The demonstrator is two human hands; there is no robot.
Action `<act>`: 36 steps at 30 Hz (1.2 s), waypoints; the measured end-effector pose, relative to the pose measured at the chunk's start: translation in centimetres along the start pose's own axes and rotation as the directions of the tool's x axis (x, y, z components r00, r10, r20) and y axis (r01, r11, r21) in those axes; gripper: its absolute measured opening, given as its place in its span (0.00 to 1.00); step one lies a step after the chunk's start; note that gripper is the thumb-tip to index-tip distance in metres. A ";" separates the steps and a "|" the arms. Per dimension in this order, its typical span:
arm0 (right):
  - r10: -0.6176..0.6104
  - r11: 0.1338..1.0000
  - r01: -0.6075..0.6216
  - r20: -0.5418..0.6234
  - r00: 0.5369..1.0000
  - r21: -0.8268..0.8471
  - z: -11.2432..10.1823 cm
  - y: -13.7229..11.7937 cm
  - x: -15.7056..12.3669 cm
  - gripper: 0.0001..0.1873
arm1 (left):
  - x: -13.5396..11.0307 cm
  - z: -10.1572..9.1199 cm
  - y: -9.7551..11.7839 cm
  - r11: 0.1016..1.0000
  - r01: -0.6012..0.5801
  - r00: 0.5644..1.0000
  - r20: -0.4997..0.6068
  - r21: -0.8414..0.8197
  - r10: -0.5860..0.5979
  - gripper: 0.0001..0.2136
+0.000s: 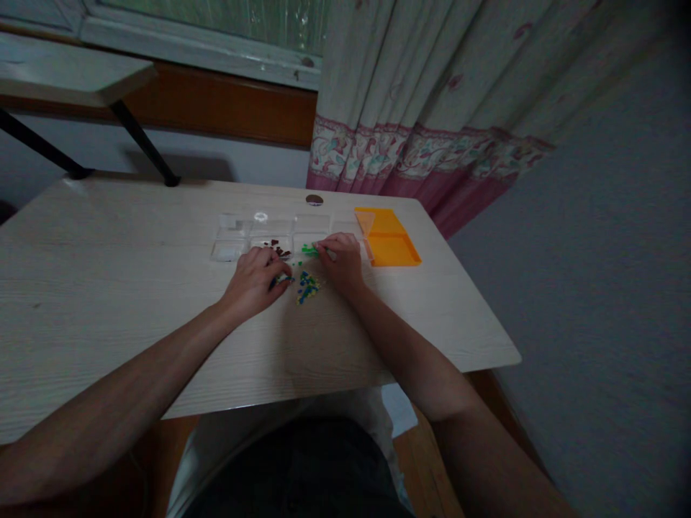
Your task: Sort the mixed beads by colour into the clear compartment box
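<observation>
My left hand rests on the table with its fingers curled, thumb and fingertips close together beside a few small coloured pieces. What it grips, if anything, is too small to make out. A loose pile of tiny blue, green and yellow pieces lies between my hands. My right hand reaches over clear plastic boxes, fingers pinched at a compartment with small green pieces. Whatever is in that pinch cannot be seen. Dark red-brown pieces lie in the compartment just beyond my left hand.
An orange open case sits right of the clear boxes. At the table's back edge is a dark round grommet. A raised shelf on black legs stands at the back left. A curtain hangs behind the table.
</observation>
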State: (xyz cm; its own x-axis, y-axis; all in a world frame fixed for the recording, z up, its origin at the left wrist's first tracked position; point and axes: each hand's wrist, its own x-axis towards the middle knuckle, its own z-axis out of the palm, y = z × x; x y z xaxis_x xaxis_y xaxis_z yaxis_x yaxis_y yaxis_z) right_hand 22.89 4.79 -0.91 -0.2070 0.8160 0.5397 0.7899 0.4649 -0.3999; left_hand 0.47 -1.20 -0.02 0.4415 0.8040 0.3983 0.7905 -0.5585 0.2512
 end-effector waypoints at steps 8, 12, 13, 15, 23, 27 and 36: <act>-0.002 1.000 0.002 0.007 1.000 0.026 0.1 0.1 0.0 0.15 | 0.1 -0.4 0.0 1.000 0.030 1.000 -0.010 -0.009 -0.030 0.13; -0.007 1.000 0.007 -0.003 1.000 0.015 0.2 0.1 0.0 0.16 | 0.1 -0.6 0.2 0.999 0.039 0.999 -0.019 0.003 -0.038 0.12; -0.010 1.000 0.010 -0.003 1.000 0.014 0.2 0.1 0.0 0.16 | 0.1 -0.6 0.2 0.999 0.036 0.999 -0.022 0.010 -0.036 0.11; -0.012 1.000 0.012 0.006 1.000 0.015 0.1 0.2 0.0 0.16 | 0.0 -0.5 0.2 0.999 0.032 0.999 -0.027 0.022 -0.032 0.11; 0.004 1.000 -0.004 0.014 1.000 0.025 0.1 0.3 0.0 0.17 | 0.0 -0.7 0.4 0.999 0.016 1.000 -0.024 0.038 -0.015 0.10; -0.006 1.000 0.006 0.009 1.000 0.022 0.0 0.2 0.0 0.16 | 0.0 -0.7 0.3 0.998 0.019 1.000 -0.010 0.064 -0.018 0.11; -0.001 1.000 0.001 0.020 1.000 0.023 0.0 0.1 0.1 0.17 | 0.0 -0.4 0.2 0.997 0.028 1.000 -0.004 0.066 -0.028 0.11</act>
State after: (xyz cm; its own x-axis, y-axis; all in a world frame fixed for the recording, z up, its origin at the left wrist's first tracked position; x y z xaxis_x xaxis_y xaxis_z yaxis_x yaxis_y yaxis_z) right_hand 22.96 4.92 -0.96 -0.2193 0.8220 0.5255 0.7765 0.4732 -0.4161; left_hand 0.45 -1.38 0.37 0.4171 0.8186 0.3949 0.8289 -0.5208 0.2041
